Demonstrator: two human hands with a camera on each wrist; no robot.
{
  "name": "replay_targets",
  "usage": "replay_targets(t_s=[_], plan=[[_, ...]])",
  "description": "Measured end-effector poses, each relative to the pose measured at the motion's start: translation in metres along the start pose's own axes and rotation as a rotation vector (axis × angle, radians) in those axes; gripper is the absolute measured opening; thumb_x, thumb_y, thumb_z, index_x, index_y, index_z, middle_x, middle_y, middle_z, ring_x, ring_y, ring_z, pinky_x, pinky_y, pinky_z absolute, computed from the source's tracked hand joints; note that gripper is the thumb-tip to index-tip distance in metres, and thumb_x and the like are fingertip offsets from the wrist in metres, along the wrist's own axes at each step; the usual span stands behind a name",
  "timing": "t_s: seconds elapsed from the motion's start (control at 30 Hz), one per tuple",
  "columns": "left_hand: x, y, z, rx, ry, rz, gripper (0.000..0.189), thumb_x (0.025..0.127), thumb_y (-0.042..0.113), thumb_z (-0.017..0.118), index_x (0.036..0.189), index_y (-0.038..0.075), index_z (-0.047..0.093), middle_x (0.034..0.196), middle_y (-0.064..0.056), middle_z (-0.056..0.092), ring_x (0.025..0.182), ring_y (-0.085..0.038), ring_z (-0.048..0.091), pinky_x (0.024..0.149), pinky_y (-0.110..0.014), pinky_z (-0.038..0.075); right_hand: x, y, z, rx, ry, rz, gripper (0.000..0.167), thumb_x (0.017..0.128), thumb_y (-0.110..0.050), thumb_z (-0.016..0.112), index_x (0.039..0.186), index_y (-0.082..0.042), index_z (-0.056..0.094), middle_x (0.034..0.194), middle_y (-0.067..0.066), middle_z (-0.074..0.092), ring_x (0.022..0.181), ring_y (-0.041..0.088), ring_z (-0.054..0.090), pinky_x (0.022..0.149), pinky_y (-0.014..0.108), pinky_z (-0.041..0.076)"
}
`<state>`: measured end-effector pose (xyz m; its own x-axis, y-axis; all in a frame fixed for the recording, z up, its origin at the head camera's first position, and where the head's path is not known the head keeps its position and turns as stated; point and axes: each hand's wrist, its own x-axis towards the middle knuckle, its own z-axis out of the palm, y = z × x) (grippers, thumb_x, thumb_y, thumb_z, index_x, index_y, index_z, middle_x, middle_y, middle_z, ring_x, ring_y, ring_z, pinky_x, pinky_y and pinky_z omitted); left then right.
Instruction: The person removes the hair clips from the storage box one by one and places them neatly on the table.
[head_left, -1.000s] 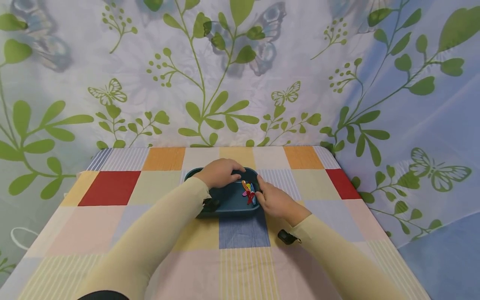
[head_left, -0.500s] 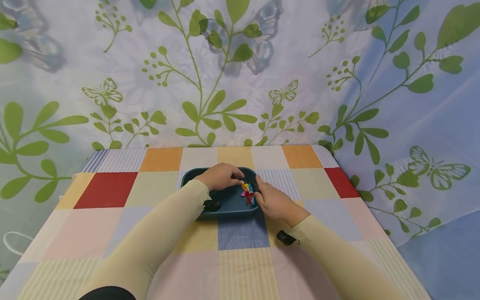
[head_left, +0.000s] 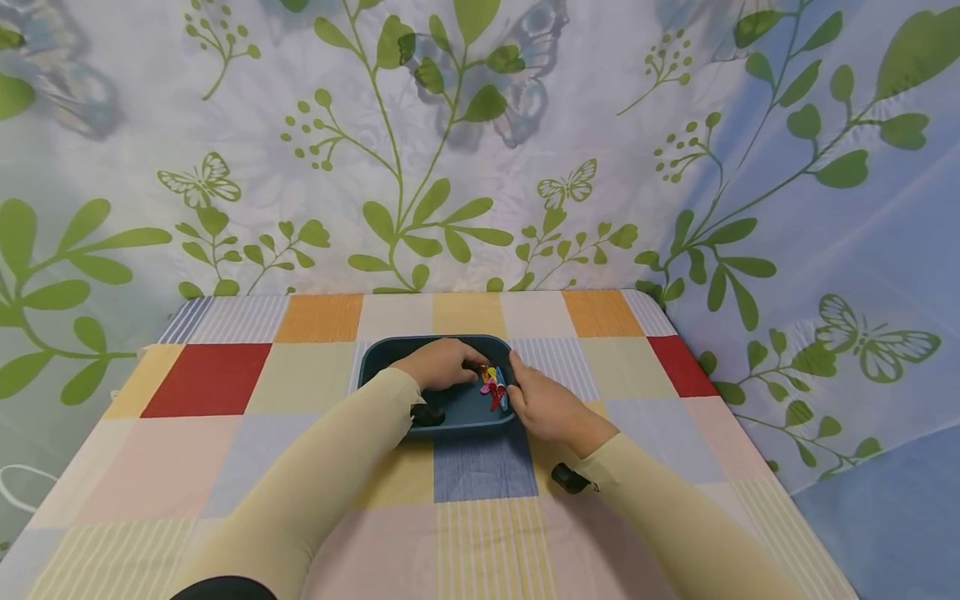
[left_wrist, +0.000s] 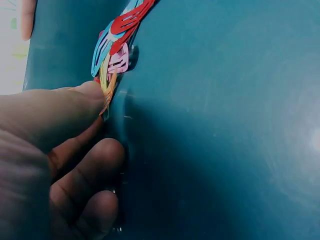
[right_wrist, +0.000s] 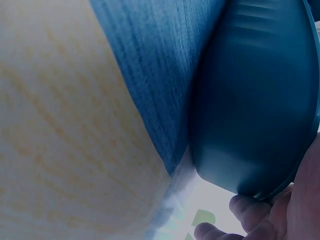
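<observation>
1 tray (head_left: 465, 410); 5 or more hair clips (left_wrist: 119, 60); 2 sleeves (head_left: 322, 483); 1 tablecloth (head_left: 487, 550).

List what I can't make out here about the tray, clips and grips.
Head: near left corner of the tray, hidden by the left sleeve.
Head: number of clips, too small and overlapping.
Left wrist: ends of the uppermost clips, cut off by the top edge.
Left wrist: whether the left grip pinches the orange clip; thumb hides the contact.
Right wrist: rest of the right grip, cut off at right and bottom.
</observation>
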<state>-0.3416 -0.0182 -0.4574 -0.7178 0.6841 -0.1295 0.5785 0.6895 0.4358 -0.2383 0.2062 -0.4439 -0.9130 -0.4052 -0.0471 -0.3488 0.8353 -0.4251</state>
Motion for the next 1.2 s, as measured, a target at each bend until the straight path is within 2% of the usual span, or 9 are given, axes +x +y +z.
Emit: replay_targets(t_s=[0.23, 0.47, 0.6, 0.83, 1.2], plan=[[-0.002, 0.006, 0.000, 0.042, -0.024, 0.014, 0.044, 0.102, 0.033, 0.070, 0.144, 0.021, 0.067, 0.142, -0.002, 0.068, 0.136, -0.020, 0.060, 0.120, -0.042, 0.043, 0.000, -0.002, 0.000, -0.001, 0.002, -0.007, 0.066, 0.113, -0.022, 0.041, 0.164, 0.009, 0.013, 0.161, 0.034, 0.039, 0.151, 0.043, 0.042, 0.124, 0.054, 0.034], [-0.002, 0.011, 0.002, 0.101, -0.029, 0.038, 0.048, 0.102, 0.038, 0.069, 0.145, 0.016, 0.066, 0.133, -0.005, 0.069, 0.124, -0.020, 0.065, 0.115, -0.041, 0.047, 0.001, -0.003, -0.001, -0.004, 0.010, -0.031, 0.066, 0.112, -0.020, 0.042, 0.163, 0.011, 0.014, 0.160, 0.034, 0.040, 0.149, 0.043, 0.044, 0.122, 0.055, 0.036], [-0.002, 0.011, 0.004, 0.136, -0.017, 0.044, 0.044, 0.103, 0.038, 0.068, 0.140, 0.015, 0.070, 0.128, -0.005, 0.070, 0.119, -0.019, 0.066, 0.112, -0.039, 0.049, 0.001, -0.002, 0.000, -0.014, 0.016, -0.035, 0.066, 0.112, -0.020, 0.042, 0.163, 0.012, 0.014, 0.160, 0.034, 0.041, 0.149, 0.042, 0.045, 0.122, 0.054, 0.037], [-0.003, 0.013, 0.004, 0.104, 0.009, 0.004, 0.032, 0.100, 0.037, 0.072, 0.126, 0.018, 0.078, 0.121, -0.001, 0.074, 0.114, -0.017, 0.068, 0.110, -0.039, 0.051, 0.002, -0.002, 0.001, -0.002, 0.015, -0.023, 0.066, 0.112, -0.019, 0.043, 0.163, 0.011, 0.014, 0.162, 0.033, 0.039, 0.150, 0.041, 0.044, 0.122, 0.054, 0.037], [-0.002, 0.011, 0.006, 0.134, 0.031, -0.037, 0.024, 0.098, 0.030, 0.074, 0.118, 0.019, 0.081, 0.114, 0.004, 0.078, 0.097, -0.012, 0.069, 0.099, -0.036, 0.057, 0.000, -0.002, 0.001, 0.002, 0.007, -0.018, 0.065, 0.113, -0.019, 0.041, 0.163, 0.011, 0.013, 0.162, 0.034, 0.038, 0.150, 0.043, 0.044, 0.121, 0.055, 0.038]])
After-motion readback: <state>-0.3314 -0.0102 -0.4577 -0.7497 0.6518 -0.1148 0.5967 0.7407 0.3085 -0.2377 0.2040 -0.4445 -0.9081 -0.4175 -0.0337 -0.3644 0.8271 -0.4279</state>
